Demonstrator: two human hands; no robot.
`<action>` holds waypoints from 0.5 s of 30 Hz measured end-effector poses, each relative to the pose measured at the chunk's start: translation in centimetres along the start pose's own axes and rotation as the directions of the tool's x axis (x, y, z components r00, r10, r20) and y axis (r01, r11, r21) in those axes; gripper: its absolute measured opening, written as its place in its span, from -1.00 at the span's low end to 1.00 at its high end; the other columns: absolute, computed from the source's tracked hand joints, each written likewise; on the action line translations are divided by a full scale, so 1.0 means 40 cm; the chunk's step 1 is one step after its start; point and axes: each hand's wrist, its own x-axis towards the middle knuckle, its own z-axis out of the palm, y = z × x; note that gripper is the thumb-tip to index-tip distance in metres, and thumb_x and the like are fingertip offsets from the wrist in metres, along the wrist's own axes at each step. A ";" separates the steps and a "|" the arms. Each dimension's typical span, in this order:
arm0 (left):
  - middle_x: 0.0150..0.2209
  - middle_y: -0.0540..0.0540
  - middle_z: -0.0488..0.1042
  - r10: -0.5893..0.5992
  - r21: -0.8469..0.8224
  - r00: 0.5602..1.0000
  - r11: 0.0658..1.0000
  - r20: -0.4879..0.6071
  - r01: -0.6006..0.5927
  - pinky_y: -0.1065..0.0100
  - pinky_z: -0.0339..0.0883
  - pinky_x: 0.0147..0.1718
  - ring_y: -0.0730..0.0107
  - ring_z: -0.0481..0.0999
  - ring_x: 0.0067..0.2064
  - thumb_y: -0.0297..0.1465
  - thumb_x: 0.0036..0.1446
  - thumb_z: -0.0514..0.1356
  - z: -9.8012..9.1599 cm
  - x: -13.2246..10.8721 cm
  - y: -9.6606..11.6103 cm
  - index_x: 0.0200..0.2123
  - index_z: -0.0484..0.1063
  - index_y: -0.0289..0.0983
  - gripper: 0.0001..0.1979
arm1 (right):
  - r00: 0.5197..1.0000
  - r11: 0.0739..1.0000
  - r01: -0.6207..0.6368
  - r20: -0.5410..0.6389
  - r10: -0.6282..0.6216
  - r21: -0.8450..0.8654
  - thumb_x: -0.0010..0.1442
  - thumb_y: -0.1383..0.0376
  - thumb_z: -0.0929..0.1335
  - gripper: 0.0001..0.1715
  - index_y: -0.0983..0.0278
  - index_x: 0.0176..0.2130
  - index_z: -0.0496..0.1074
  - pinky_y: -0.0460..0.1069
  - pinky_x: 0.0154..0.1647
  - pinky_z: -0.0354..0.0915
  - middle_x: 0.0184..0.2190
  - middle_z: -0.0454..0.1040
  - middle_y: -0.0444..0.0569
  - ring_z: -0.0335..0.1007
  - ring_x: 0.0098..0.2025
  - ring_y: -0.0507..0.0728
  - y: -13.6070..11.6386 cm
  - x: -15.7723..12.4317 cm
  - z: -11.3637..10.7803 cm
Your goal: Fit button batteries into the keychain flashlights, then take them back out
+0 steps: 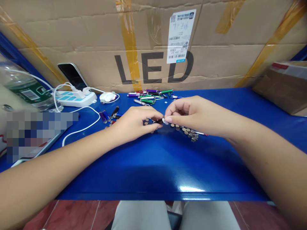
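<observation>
Above the blue desk [153, 172], the left hand [136, 120] has its thumb-and-finger grip pinched around a slim, dark, rod-like piece [158, 121], small and mostly covered. The right hand [195, 113], fingers curled, pinches a tiny, whitish bit [163, 120] beside its end; whether they touch, I cannot tell.
</observation>
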 end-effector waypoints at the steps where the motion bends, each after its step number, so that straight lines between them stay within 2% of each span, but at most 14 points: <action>1: -0.30 -0.04 0.60 0.004 -0.001 1.000 1.000 -0.002 -0.004 0.41 0.36 -0.19 0.41 0.54 -0.25 -0.42 0.18 0.24 0.000 0.000 0.000 -0.24 0.54 -0.26 -0.91 | 1.000 1.000 0.012 -0.020 -0.012 -0.015 0.20 0.22 0.35 -0.85 0.21 -0.36 0.50 -0.10 -0.59 0.09 -0.62 0.35 -0.24 0.18 -0.61 -0.06 0.001 0.002 0.004; 6: -0.32 -0.02 0.59 0.009 -0.007 1.000 1.000 -0.017 -0.009 0.43 0.37 -0.21 0.43 0.53 -0.27 -0.44 0.17 0.26 0.004 -0.002 -0.004 -0.25 0.54 -0.27 -0.92 | 0.995 1.000 0.022 -0.101 -0.021 0.013 0.15 0.21 0.39 -0.86 0.23 -0.39 0.49 -0.09 -0.59 0.08 -0.65 0.25 -0.25 0.16 -0.59 -0.04 0.011 0.009 0.018; 11: -0.27 -0.05 0.61 -0.020 -0.027 0.999 0.999 -0.033 0.020 0.40 0.39 -0.19 0.40 0.56 -0.25 -0.43 0.15 0.27 0.005 -0.004 -0.009 -0.20 0.55 -0.27 -0.87 | 0.983 0.998 0.051 -0.175 -0.046 0.025 0.20 0.23 0.35 -0.89 0.22 -0.30 0.42 -0.06 -0.53 0.17 -0.55 0.38 -0.18 0.26 -0.53 0.00 0.023 0.006 0.007; 13: -0.26 -0.08 0.61 -0.044 -0.033 0.998 0.999 -0.038 0.042 0.39 0.40 -0.19 0.37 0.57 -0.24 -0.41 0.15 0.27 0.003 -0.004 -0.010 -0.18 0.55 -0.28 -0.85 | 0.976 0.998 0.047 -0.212 -0.054 -0.038 0.24 0.22 0.32 -0.88 0.22 -0.27 0.41 -0.05 -0.49 0.19 -0.50 0.45 -0.14 0.32 -0.49 0.02 0.030 0.001 -0.012; 15: -0.27 -0.09 0.61 -0.063 -0.029 0.997 0.998 -0.038 0.062 0.39 0.41 -0.20 0.38 0.57 -0.25 -0.40 0.15 0.27 0.001 -0.004 -0.010 -0.19 0.56 -0.28 -0.84 | 0.985 0.987 0.001 -0.173 -0.030 -0.162 0.20 0.21 0.34 -0.87 0.22 -0.31 0.45 -0.04 -0.49 0.19 -0.49 0.48 -0.12 0.33 -0.49 0.03 0.039 -0.005 -0.035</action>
